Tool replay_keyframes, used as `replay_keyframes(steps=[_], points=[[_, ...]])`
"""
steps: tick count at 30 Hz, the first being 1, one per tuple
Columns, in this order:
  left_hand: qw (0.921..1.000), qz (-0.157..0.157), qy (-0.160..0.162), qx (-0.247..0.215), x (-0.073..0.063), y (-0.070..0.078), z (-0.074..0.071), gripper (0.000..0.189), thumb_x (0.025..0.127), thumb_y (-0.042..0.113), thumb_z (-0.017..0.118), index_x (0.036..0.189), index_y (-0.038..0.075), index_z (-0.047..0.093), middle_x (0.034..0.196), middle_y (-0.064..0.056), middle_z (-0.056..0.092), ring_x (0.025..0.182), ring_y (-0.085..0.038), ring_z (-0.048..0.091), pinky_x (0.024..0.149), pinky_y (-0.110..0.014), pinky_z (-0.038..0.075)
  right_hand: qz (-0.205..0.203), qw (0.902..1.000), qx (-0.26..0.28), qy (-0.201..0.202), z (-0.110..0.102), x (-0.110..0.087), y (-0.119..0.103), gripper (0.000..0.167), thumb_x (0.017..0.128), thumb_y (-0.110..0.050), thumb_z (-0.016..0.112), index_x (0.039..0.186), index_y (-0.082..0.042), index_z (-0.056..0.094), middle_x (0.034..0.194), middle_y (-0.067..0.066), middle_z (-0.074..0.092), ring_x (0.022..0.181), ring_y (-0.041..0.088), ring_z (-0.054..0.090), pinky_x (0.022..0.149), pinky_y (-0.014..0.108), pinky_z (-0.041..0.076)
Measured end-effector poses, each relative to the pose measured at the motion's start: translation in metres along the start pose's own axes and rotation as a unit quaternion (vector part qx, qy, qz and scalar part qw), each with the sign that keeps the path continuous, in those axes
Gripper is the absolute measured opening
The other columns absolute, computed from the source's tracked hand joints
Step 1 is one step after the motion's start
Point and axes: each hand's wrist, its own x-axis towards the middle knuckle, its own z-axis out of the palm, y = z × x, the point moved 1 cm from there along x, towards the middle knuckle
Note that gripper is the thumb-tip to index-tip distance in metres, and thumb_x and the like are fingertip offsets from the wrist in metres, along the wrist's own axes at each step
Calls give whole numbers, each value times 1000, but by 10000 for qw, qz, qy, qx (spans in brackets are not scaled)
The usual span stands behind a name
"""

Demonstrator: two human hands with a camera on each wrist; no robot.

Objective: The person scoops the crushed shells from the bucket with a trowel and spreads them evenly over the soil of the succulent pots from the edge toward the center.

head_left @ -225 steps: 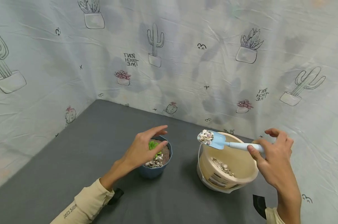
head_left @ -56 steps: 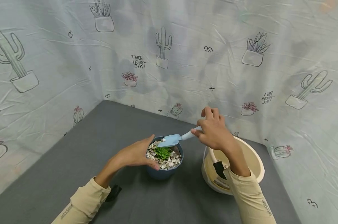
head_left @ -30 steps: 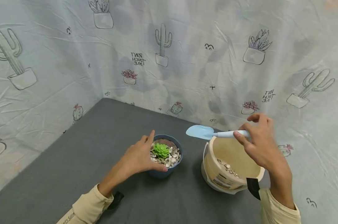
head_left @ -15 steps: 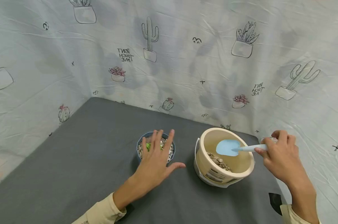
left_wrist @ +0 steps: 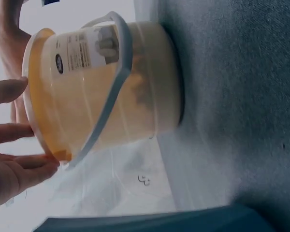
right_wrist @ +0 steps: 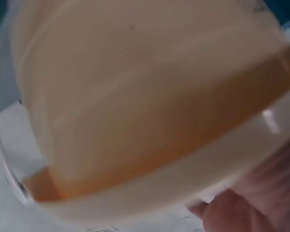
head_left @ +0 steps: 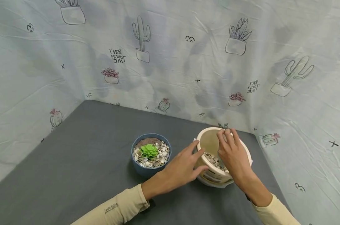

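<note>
My right hand (head_left: 234, 156) reaches into the cream bucket (head_left: 210, 140), gripping a small light-blue trowel (head_left: 221, 164). The hand hides nearly all of the trowel. Small shells (head_left: 213, 160) lie at the bottom of the bucket. The fingertips of my left hand (head_left: 179, 167) touch the bucket's near-left rim, loosely extended. In the left wrist view, the bucket (left_wrist: 111, 121) shows its label and side handle. To the left stands a blue pot (head_left: 147, 171) with a green succulent (head_left: 149, 151), shells around the plant and bare brown soil at the back.
A dark grey tabletop (head_left: 88, 156) carries the pot and bucket, with a gap between them. A pale cloth backdrop (head_left: 170, 78) with cactus drawings rises behind and at both sides, close behind the bucket.
The trowel tipped shells into the pot, covering more soil, then came back without them. My right hand has lowered it into the bucket. My left hand has moved from the pot to the bucket rim.
</note>
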Motion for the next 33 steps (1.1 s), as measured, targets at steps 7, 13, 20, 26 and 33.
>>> replay_keyframes(steps=[7,13,20,26,33], points=[[9988,-29,-187,-441,1,-4,-2,61,101,46,68,152,14,57,165,-18,41,110,-25,76,82,-26,62,737,9805,1202,-1370,12,-12,26,32,72,-2,87,66,4,55,110,29,51,102,45,49,96,56,46],[9979,-232,-265,-536,-1,-6,-1,63,99,46,71,152,15,56,166,-16,40,95,-24,79,66,-18,55,1734,9172,2423,-2646,21,-21,25,39,92,-22,76,64,-3,56,119,33,48,113,55,45,101,70,39],[9976,-91,-278,-634,-7,-12,-2,68,99,45,72,155,13,52,165,-19,40,92,-23,78,73,-26,60,2609,8567,3385,-2889,20,-24,14,41,99,-19,66,63,-6,55,116,30,43,119,56,35,100,77,33],[9964,184,-340,-757,-11,-17,-2,68,100,40,72,158,12,48,163,-21,40,67,-7,62,63,-18,51,3162,8197,3911,-2741,8,-38,17,29,101,-19,66,80,1,65,121,28,37,121,54,28,95,73,28],[9949,180,-377,-915,-11,-17,-2,69,102,35,71,160,12,44,167,-18,36,119,-24,71,85,-30,60,3577,8165,3981,-2167,-10,-60,33,21,101,-14,67,95,6,72,126,33,39,118,57,27,85,71,29]])
